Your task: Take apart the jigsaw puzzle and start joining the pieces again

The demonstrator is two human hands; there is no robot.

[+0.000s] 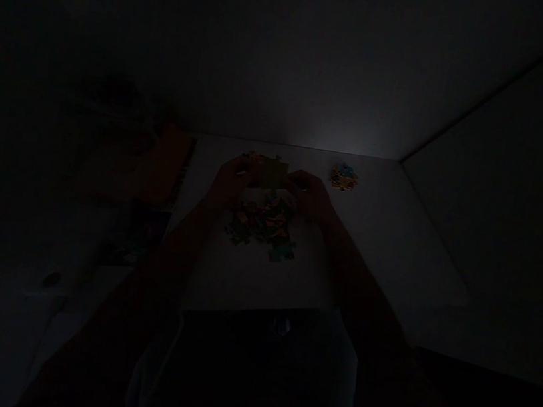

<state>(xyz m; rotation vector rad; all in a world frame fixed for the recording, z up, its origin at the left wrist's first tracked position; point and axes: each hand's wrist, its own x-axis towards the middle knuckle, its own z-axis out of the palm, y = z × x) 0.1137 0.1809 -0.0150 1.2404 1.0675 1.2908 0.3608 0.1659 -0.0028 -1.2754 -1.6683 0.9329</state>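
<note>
Two bare hands work in very weak light, so many details are difficult to see. Behind them, a plain pale wall (291,65) fills the upper part of the frame. Below it, a white smooth table (387,240) takes the centre. At the left of the frame stands an orange object with straight sides (170,166), and below it lies a dark flat rectangular item with a printed picture (149,230); what they are, I cannot tell.

In the centre of the frame, a loose heap of green and brownish cardboard puzzle pieces (261,222) lies on the table, nearest to the person. Just beyond it are the left hand (231,183) and the right hand (313,197). The grip of both is narrow: their fingers seem to hold a green puzzle piece (272,173) between them, from its left and right sides. Whether it is one piece or several joined, the darkness hides. Upper right of centre, a small pile of blue and yellow puzzle pieces (343,177) lies apart.

As I judge, the work is at an early stage: most pieces are still unjoined, and no finished picture is visible.
</note>
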